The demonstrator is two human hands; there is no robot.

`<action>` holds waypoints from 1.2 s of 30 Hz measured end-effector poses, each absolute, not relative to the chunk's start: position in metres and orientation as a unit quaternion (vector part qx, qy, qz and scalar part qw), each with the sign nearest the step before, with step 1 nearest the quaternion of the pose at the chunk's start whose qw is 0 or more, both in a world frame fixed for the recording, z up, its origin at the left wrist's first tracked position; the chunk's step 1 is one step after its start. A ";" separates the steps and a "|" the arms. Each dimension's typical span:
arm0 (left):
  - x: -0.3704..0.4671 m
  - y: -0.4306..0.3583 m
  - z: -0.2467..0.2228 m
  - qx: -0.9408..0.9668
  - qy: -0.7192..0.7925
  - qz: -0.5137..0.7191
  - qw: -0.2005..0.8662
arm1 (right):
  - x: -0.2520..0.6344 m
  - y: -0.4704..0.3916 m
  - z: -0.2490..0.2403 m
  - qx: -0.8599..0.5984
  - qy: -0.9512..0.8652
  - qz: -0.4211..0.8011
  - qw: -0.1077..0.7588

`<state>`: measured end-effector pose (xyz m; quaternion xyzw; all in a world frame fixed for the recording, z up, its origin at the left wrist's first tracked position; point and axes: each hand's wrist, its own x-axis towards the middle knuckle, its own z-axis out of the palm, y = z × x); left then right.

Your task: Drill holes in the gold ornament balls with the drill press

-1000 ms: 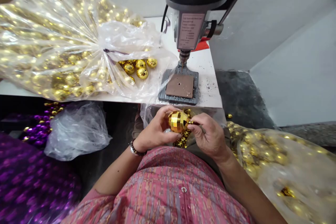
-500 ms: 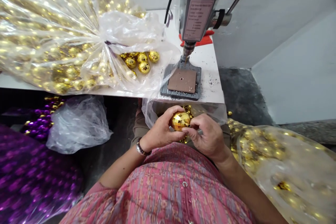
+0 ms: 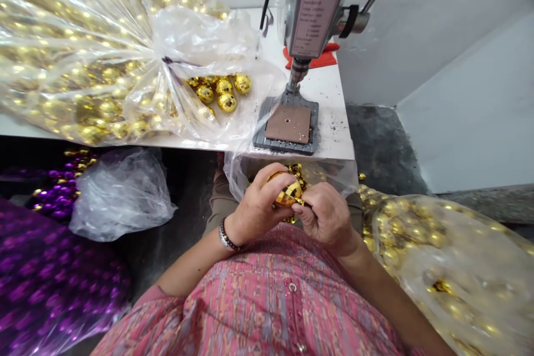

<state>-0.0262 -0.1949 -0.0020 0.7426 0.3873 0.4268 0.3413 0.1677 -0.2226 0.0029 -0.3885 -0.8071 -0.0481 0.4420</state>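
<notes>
A gold faceted ball ornament is in my left hand, whose fingers wrap round it from the left and over its top. My right hand is closed, with thumb and forefinger pinching at the ornament's small gold cap on the ball's right side. Both hands are held above my lap, just in front of the table edge. Below and behind them, more gold balls show in a clear plastic bag. The fingertips partly hide the cap.
A drill press stands over a brown pad on its grey base, with dark shavings around it. A large bag of gold balls lies on the white table. Purple ornaments fill the left; another gold-filled bag is at right.
The ball has turned in my left hand, and the left fingers now reach further over its top. My right hand stays at the cap. The view has shifted slightly.
</notes>
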 end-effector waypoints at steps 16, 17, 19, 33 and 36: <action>-0.020 -0.196 -0.012 0.679 0.452 0.335 0.472 | 0.160 -0.218 -0.023 -0.479 -0.771 0.051 0.418; -0.020 -0.196 -0.011 0.661 0.467 0.315 0.496 | 0.161 -0.217 -0.025 -0.479 -0.774 0.056 0.411; -0.021 -0.199 -0.012 0.619 0.484 0.277 0.552 | 0.164 -0.216 -0.029 -0.477 -0.783 0.061 0.395; -0.019 -0.222 -0.030 0.476 0.401 0.199 0.757 | 0.169 -0.257 -0.046 -0.453 -0.804 0.025 0.384; -0.020 -0.226 -0.037 0.440 0.407 0.200 0.775 | 0.163 -0.261 -0.058 -0.452 -0.794 0.049 0.403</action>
